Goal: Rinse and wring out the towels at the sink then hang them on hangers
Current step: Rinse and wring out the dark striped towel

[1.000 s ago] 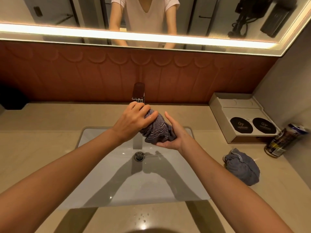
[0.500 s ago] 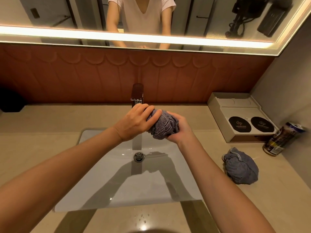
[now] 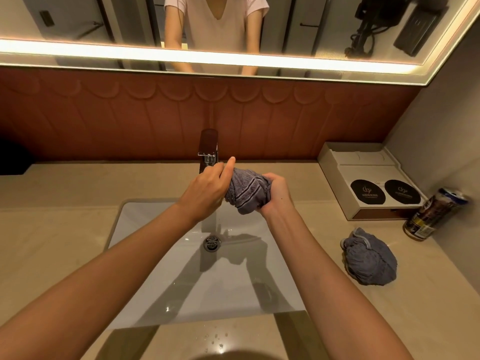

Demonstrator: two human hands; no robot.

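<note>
A grey striped towel point(image 3: 245, 189) is bunched between both hands above the white sink point(image 3: 155, 276), just in front of the faucet point(image 3: 208, 149). My left hand point(image 3: 207, 189) grips its left end, the thumb sticking up. My right hand point(image 3: 276, 192) grips the right end with curled fingers. A second grey towel point(image 3: 370, 258) lies crumpled on the counter to the right of the sink. No water stream is visible from the faucet. No hangers are in view.
A white box point(image 3: 363, 167) with two black discs stands at the back right of the beige counter point(image 3: 52, 229). A drink can point(image 3: 433, 216) stands by the right wall. The drain point(image 3: 212, 243) sits mid-basin. A lit mirror point(image 3: 233, 27) hangs above.
Both hands have lifted the towel slightly and twisted it; my right hand has turned from cupping beneath it to gripping its right end, and my left thumb has come up.
</note>
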